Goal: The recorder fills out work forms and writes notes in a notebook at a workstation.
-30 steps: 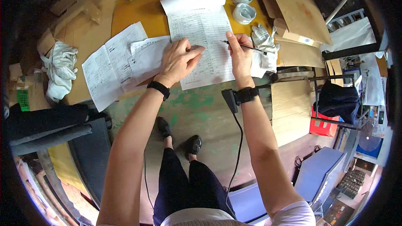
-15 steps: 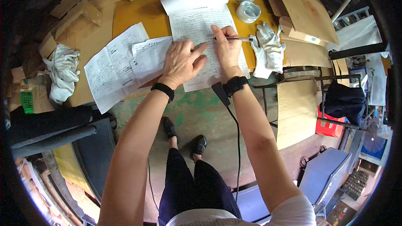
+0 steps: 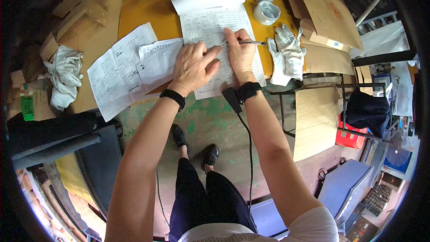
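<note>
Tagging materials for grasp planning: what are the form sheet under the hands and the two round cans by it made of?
White ruled form sheet: thin matte paper; its top leaf curls over. Two round silvery cans: probably metal, with shiny glinting rims.

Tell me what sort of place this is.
Probably a workshop or warehouse packing station: flattened cardboard boxes surround an orange table, white work gloves lie beside a printed form being filled in, and the concrete floor is worn and paint-stained.
</note>
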Demonstrator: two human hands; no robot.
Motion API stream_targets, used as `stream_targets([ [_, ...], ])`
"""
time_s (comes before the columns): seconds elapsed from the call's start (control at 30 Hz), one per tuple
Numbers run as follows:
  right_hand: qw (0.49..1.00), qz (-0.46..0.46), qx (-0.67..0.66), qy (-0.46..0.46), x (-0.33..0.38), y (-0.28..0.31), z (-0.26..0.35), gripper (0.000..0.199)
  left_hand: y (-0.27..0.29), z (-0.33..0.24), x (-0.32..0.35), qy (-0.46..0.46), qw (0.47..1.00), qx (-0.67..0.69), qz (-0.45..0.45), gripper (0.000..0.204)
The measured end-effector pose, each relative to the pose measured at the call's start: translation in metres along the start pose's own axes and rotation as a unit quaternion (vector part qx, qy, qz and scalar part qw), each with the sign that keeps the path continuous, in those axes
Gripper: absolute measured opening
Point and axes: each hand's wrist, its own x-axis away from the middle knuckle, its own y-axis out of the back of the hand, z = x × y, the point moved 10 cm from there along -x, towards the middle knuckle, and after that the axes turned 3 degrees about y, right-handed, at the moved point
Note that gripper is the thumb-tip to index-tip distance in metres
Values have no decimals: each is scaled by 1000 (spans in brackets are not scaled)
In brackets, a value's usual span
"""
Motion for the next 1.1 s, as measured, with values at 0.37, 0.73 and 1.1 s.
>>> stream_targets([
  [0.37,1000,8,13,5,1,-2,5,37,0,2,0,14,1000,-15,7,34],
  [0.73,1000,6,18,-3,2,0,7,34,-3,2,0,12,1000,-2,13,38],
  [1.1,999,16,28,-6,3,-3,5,34,-4,3,1,19,1000,-11,15,34],
])
